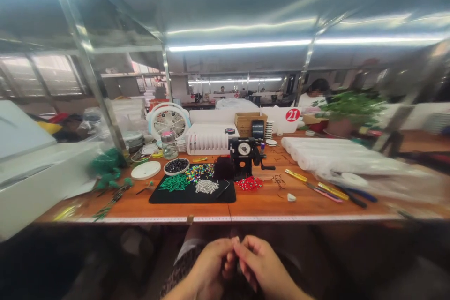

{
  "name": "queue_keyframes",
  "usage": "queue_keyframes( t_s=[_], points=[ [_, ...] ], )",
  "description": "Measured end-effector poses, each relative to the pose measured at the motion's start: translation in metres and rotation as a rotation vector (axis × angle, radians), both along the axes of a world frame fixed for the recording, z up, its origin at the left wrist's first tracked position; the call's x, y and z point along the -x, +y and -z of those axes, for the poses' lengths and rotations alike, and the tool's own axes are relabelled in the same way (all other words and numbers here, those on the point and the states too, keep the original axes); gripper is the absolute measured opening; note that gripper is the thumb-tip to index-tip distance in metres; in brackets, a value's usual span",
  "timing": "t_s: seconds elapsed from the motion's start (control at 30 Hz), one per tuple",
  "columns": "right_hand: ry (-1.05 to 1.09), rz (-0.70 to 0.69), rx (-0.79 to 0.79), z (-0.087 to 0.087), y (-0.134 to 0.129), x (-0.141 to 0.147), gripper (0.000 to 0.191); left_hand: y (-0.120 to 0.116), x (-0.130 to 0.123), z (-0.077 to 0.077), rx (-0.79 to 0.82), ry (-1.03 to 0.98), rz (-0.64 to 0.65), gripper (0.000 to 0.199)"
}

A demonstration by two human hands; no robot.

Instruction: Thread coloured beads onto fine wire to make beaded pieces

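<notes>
Right in front of the table [260, 207], below its front edge, the left hand [213, 260] and right hand [262, 258] meet, fingers curled and tips touching; whether they pinch anything small cannot be told. Beyond the fingertips, well apart from them, the black mat [190, 198] lies on the table, bearing green pieces [175, 183] and silver beads [207, 187]. Red pieces [249, 183] lie just right of the mat, before the black crank machine [243, 150]. A measuring tape [211, 219] runs along the edge between mat and hands.
</notes>
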State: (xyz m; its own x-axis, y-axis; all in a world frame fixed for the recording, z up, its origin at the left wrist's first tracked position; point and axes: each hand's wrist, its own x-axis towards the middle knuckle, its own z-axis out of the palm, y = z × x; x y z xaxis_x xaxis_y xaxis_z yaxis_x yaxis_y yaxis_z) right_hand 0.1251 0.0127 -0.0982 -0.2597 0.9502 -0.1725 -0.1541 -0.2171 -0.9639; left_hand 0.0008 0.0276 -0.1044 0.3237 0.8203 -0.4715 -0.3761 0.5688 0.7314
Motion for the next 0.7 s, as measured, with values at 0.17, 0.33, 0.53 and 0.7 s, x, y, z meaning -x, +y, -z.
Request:
queue_keyframes(
  t_s=[0.17, 0.33, 0.53, 0.7],
  points=[
    [0.01, -0.014, -0.034, -0.001, -0.002, 0.0, 0.053, 0.0, 0.001, -0.004, -0.017, 0.002, 0.01, 0.037],
    [-0.013, -0.034, -0.032, 0.0, -0.005, -0.008, 0.051, -0.003, 0.004, -0.019, 0.012, -0.048, -0.049, 0.035],
    [-0.063, 0.007, -0.009, -0.004, -0.001, -0.003, 0.054, -0.002, 0.003, -0.011, 0.03, -0.02, -0.058, 0.035],
    [-0.075, -0.002, -0.015, -0.002, 0.002, 0.003, 0.054, 0.0, 0.003, -0.002, 0.031, -0.038, 0.009, 0.034]
  ],
)
